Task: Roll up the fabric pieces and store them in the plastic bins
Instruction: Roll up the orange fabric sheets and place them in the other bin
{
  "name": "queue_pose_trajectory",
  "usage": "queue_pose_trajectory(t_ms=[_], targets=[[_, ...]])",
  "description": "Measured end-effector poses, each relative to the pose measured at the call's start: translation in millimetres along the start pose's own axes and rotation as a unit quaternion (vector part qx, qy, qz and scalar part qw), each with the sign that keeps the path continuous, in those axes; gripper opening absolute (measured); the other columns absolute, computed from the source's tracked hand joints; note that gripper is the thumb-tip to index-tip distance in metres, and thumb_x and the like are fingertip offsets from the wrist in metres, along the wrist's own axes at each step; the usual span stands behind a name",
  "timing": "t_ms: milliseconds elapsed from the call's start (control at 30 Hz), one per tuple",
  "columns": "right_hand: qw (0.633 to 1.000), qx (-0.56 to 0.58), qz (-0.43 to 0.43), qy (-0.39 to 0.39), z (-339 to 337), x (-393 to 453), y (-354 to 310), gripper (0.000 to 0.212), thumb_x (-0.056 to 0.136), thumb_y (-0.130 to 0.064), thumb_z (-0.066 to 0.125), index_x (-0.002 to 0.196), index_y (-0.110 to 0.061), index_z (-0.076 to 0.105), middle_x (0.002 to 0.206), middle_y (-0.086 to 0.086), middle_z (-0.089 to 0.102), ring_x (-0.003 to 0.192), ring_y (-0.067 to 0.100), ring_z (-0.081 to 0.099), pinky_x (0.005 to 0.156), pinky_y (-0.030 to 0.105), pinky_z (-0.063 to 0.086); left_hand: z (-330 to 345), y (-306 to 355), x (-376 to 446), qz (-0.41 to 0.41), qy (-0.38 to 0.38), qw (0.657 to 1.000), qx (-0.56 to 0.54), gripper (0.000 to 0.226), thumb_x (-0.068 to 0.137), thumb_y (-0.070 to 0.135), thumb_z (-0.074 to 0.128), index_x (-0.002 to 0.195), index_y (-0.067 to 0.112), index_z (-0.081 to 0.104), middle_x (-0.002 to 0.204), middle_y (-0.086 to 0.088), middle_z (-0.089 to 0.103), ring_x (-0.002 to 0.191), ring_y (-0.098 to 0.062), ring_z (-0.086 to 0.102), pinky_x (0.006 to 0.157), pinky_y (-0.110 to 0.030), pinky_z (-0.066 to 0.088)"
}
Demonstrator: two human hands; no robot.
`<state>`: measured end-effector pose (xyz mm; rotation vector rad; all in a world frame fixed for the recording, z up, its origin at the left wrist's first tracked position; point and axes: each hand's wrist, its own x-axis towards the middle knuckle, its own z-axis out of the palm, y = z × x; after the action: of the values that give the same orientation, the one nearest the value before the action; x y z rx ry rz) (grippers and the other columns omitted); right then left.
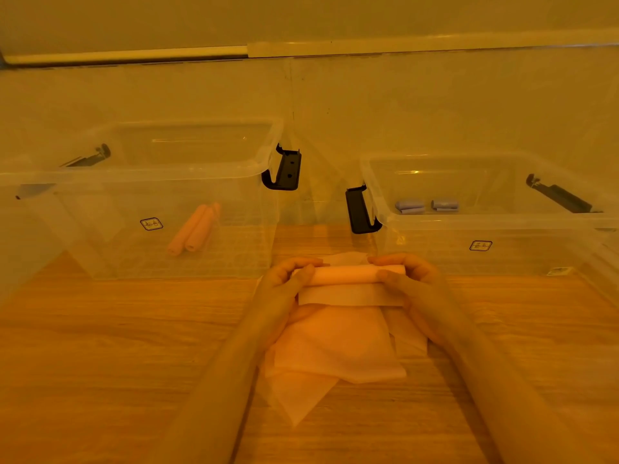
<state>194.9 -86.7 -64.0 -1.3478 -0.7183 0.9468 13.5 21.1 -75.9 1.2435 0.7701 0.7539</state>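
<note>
Head view, single entry.

Item in hand: we log a pale orange fabric roll (346,275), its long axis running left to right across us, held just above the counter (100,346). Our left hand (289,279) grips its left end and our right hand (407,277) grips its right end, fingers curled over the top and thumbs at the near side. A flat, unrolled strip (350,295) of the same piece trails from under the roll toward us.

Stock beneath: a loose pile of fabric pieces (335,349) lies on the counter between our forearms, not yet rolled.

Containers: the left plastic bin (207,172) holds orange rolls (194,234); at least two are plain. The right plastic bin (502,226) holds two blue-grey rolls (427,206). Both bins stand beyond the hands, the roll lying roughly opposite the gap between them.

Judgement: by colour, we take the left bin as the destination, ahead and to the left. The left hand sits nearer its wall. The roll lies crosswise to the stored ones, so it likely wants turning once the strip is wound in.
</note>
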Motion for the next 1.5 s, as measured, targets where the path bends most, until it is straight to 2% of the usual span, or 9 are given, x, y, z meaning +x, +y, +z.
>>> queue_pose_trajectory(t_ms=[133, 300, 400, 533, 833, 1067, 1200, 1367, 1500], targets=[[1.000, 0.003, 0.004, 0.008, 1, 1, 1, 0.015, 0.086, -0.022, 0.062, 0.099, -0.021, 0.070, 0.115, 0.002, 0.063, 0.101, 0.020, 0.061, 0.072, 0.035, 0.057, -1, 2, -3, 0.011, -0.022, 0.999, -0.021, 0.017, 0.086, 0.014, 0.063, 0.091, 0.025, 0.075, 0.120, -0.006, 0.065, 0.108, -0.027, 0.062, 0.077, -0.040, 0.054], [0.996, 0.090, 0.006, 0.007, -4, 3, 0, 0.038, 0.085, -0.006, 0.061, 0.120, -0.022, 0.061, 0.114, 0.000, 0.064, 0.102, 0.019, 0.063, 0.076, 0.035, 0.059, 0, 1, -2, 0.020, -0.030, 0.999, -0.017, 0.023, 0.084, 0.007, 0.064, 0.091, 0.025, 0.076, 0.116, -0.006, 0.067, 0.106, -0.028, 0.064, 0.088, -0.049, 0.053], [0.993, 0.120, 0.013, -0.003, -5, 2, -3, 0.035, 0.084, 0.001, 0.060, 0.113, -0.019, 0.063, 0.110, 0.002, 0.066, 0.097, 0.018, 0.066, 0.071, 0.028, 0.059, 2, 3, -2, 0.006, -0.008, 1.000, -0.026, 0.022, 0.075, 0.023, 0.069, 0.096, 0.020, 0.074, 0.119, -0.009, 0.063, 0.106, -0.027, 0.063, 0.084, -0.045, 0.055], [0.983, 0.181, 0.009, -0.024, -5, 2, -4, 0.040, 0.077, 0.005, 0.060, 0.110, -0.017, 0.063, 0.103, 0.003, 0.070, 0.094, 0.018, 0.069, 0.072, 0.027, 0.059, 4, 1, 0, 0.005, -0.007, 0.998, -0.067, 0.013, 0.086, 0.007, 0.060, 0.090, 0.013, 0.071, 0.107, -0.008, 0.067, 0.095, -0.020, 0.066, 0.071, -0.030, 0.058], [0.971, 0.233, 0.022, -0.052, -1, 1, -4, 0.037, 0.075, -0.003, 0.060, 0.109, -0.014, 0.063, 0.101, 0.008, 0.073, 0.095, 0.023, 0.070, 0.073, 0.034, 0.060, 2, 2, -3, 0.018, -0.028, 0.999, -0.027, 0.019, 0.082, 0.003, 0.063, 0.090, 0.018, 0.073, 0.106, -0.005, 0.071, 0.102, -0.024, 0.066, 0.081, -0.037, 0.055], [0.973, 0.230, -0.001, -0.016, 10, -2, -1, 0.025, 0.084, -0.005, 0.058, 0.105, -0.017, 0.064, 0.096, 0.005, 0.074, 0.091, 0.019, 0.071, 0.068, 0.029, 0.059, 2, 4, -7, 0.056, -0.039, 0.996, 0.057, 0.026, 0.083, 0.008, 0.067, 0.102, 0.023, 0.071, 0.114, 0.006, 0.068, 0.105, -0.014, 0.064, 0.086, -0.035, 0.055], [0.992, 0.119, -0.001, 0.035, 21, 0, -12, 0.015, 0.092, -0.014, 0.056, 0.104, -0.022, 0.062, 0.094, -0.001, 0.068, 0.072, 0.000, 0.069, 0.053, 0.015, 0.053, 5, 11, -11, 0.029, -0.040, 0.997, 0.052, 0.029, 0.077, 0.021, 0.072, 0.102, 0.036, 0.069, 0.118, 0.003, 0.066, 0.106, -0.017, 0.065, 0.088, -0.041, 0.055], [0.991, 0.107, -0.043, 0.072, 40, -7, -20, 0.035, 0.093, -0.019, 0.056, 0.127, -0.012, 0.055, 0.110, 0.007, 0.064, 0.085, 0.009, 0.067, 0.060, 0.021, 0.057, 6, 35, -22, 0.011, -0.092, 0.990, 0.107, 0.030, 0.088, 0.013, 0.061, 0.109, 0.034, 0.060, 0.111, 0.004, 0.065, 0.093, -0.015, 0.070, 0.079, -0.035, 0.058], [0.985, 0.144, -0.055, 0.075, 58, -20, -29, 0.032, 0.092, -0.016, 0.057, 0.124, -0.012, 0.056, 0.115, 0.009, 0.063, 0.092, 0.015, 0.066, 0.064, 0.024, 0.059, 4, 57, -35, 0.007, -0.111, 0.977, 0.180, 0.040, 0.089, 0.010, 0.060, 0.115, 0.040, 0.052, 0.114, 0.006, 0.063, 0.091, -0.013, 0.070, 0.078, -0.034, 0.058]])
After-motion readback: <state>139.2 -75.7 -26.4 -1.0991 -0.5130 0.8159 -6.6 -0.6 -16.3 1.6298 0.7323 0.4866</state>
